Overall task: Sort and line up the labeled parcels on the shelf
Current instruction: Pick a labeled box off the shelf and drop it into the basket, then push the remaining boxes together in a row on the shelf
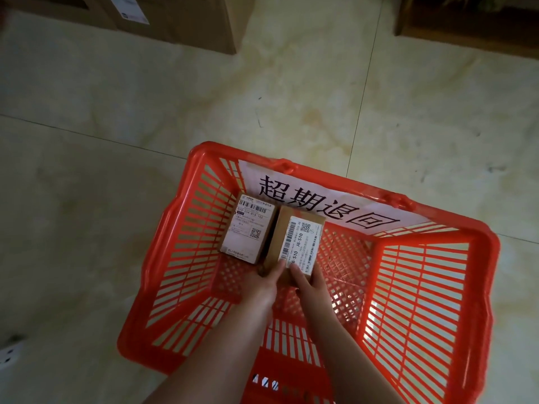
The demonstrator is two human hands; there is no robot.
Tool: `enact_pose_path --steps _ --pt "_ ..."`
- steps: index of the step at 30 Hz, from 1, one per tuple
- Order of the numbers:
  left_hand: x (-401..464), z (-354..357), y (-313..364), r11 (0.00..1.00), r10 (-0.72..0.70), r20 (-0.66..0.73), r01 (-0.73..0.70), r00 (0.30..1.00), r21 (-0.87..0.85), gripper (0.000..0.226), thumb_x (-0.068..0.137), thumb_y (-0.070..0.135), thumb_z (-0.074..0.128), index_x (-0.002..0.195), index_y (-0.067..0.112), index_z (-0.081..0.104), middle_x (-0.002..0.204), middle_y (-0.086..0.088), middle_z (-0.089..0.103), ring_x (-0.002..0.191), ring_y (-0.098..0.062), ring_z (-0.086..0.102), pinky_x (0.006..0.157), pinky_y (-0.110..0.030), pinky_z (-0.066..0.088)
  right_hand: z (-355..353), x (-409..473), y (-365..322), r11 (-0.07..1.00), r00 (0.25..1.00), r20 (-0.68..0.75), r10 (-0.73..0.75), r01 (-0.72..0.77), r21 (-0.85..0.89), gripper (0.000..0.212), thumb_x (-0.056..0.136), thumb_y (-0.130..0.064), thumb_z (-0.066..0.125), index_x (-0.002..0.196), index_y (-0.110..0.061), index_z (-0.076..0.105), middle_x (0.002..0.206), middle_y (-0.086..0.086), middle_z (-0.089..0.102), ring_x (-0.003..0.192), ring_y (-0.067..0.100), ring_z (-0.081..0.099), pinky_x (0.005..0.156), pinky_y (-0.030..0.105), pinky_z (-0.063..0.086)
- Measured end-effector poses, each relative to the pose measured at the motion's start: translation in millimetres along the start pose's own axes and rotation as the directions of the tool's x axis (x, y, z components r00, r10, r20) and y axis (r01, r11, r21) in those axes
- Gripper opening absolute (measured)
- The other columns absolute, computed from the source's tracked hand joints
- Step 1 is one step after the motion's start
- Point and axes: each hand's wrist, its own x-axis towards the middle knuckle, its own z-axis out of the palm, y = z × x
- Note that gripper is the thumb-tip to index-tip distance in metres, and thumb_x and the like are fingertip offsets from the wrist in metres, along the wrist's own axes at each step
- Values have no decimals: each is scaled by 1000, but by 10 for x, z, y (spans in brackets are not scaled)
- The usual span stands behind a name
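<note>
I have both hands down inside the red basket (478,275) on the floor (116,112), and I judge this to be the picking-up step: one parcel is in my grip and none has reached a shelf yet; no shelf is plainly in view. My left hand (264,282) grips the near left corner of the brown parcel (294,243), thumb lying on top beside its white label, fingers curled under where I cannot see them. My right hand (309,282) holds the near right end, thumb on the label, the other fingers tucked round the side. The parcel sits tilted, its near end in my hands.

Just beside it on the left, touching or nearly so, lies a second parcel (248,230), flat on the basket bottom in the far left corner, label up. Those two are all I see in the basket. A paper sign (326,199) with large printed characters covers the far wall inside.

Next, as I judge it, I need to lift the held parcel clear of the rim, read the code on its label, and carry it to its place.

Two large cardboard boxes (175,18) stand on the floor well beyond.
</note>
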Motion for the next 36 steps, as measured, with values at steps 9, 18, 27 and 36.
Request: enact_pose_path --steps 9,18,27,36 --pt "-544 -306 222 982 -189 25 190 982 -22 82 73 57 72 132 6 48 134 -13 54 122 -32 53 104 -45 43 -56 -549 -496 973 962 -250 114 -159 -167 76 85 -52 66 147 -15 39 141 9 54 125 32 55 102 49 46" --pt "-2540 -1504 1079 898 135 154 -55 979 -437 22 75 8 64 96 15 70 115 -11 66 103 -21 63 85 -34 54 105 -2441 -2042 999 991 131 13 -20 50 19 89 -26 68 101 -11 71 100 10 76 93 27 72 77 36 58" --pt "-5329 -3522 747 524 284 -171 -302 943 -796 25 93 1 53 111 12 65 91 1 75 88 -12 66 85 -26 50 1082 -5187 -2973 940 754 653 -69 268 -210 19 92 -14 62 110 -12 70 98 4 76 94 17 68 84 27 51" --pt "-6991 -4842 -1010 105 179 -508 -530 843 -842 19 95 10 52 105 18 65 95 5 72 96 -13 63 94 -28 46 2219 -7299 -2083 791 454 871 187 457 -407 12 93 -14 62 100 -19 70 89 -2 75 85 12 66 75 21 51"
